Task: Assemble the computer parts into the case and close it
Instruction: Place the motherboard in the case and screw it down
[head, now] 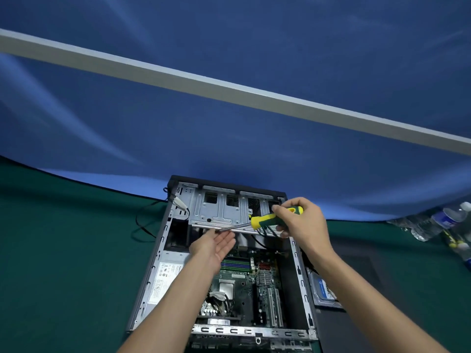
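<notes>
An open computer case (163,240) lies flat on a green table, its motherboard (244,286) and power supply (165,278) showing inside. A silver drive cage (216,210) sits at the far end of the case. My right hand (303,222) grips the yellow-green handle of a screwdriver (267,219), whose shaft points left along the cage's front edge. My left hand (216,247) is held palm up with straight fingers, and its fingertips touch the shaft near the tip. A hard drive (322,291) lies on the table just right of the case, partly behind my right forearm.
A dark flat panel (362,271) lies right of the case under the hard drive. Plastic water bottles (441,222) lie at the far right. A black cable (142,225) loops out of the case's far left corner. A blue cloth backdrop (229,136) hangs behind the table.
</notes>
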`<state>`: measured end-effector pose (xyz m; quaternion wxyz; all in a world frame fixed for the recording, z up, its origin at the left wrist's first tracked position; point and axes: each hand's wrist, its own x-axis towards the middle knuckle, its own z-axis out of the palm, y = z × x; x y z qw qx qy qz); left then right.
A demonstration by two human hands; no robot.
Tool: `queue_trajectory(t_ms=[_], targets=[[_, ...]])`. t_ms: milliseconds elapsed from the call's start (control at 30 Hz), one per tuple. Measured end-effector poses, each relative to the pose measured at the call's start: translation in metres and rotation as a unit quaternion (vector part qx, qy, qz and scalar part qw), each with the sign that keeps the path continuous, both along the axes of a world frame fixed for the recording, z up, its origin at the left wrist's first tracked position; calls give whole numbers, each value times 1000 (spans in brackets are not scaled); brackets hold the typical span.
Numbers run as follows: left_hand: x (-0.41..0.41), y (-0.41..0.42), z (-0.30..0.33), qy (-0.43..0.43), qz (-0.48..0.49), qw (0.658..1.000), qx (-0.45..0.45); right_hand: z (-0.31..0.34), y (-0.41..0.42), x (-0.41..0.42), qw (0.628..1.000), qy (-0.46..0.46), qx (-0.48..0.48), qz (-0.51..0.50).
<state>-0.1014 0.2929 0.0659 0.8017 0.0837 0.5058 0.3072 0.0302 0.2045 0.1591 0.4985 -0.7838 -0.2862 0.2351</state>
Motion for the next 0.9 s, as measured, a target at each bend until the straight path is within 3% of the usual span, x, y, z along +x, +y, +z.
queue_trajectory(t_ms=[233, 400, 500, 600, 633, 667, 733, 767, 800, 833, 900], targets=[[5, -4, -6, -34, -3, 999, -40, -12, -6, -5, 996, -81, -38, 27], [-5, -3, -2, -52, -121, 991, 3, -11, -2, 9, 998, -55, 3, -35], [-14, 2, 2, -8, -227, 972, 66, -9, 0, 19, 998, -48, 6, -46], [-23, 8, 0, 126, -272, 938, 174, -12, 0, 24, 997, -69, -9, -33], [-26, 10, -4, 191, -276, 913, 232, -14, 0, 24, 996, -80, -18, -25], [-30, 12, -10, 288, -291, 857, 313, -17, 0, 23, 995, -89, -29, -17], [-37, 14, -25, 496, -325, 637, 492, -23, 1, 19, 994, -98, -46, -4], [-41, 14, -34, 544, -326, 549, 545, -28, 3, 17, 993, -100, -56, 4], [-45, 14, -43, 561, -337, 498, 569, -32, 5, 13, 992, -105, -68, 13], [-48, 14, -52, 566, -362, 468, 574, -36, 8, 10, 990, -113, -80, 24], [-53, 16, -67, 560, -394, 458, 567, -44, 11, 1, 986, -128, -96, 53]])
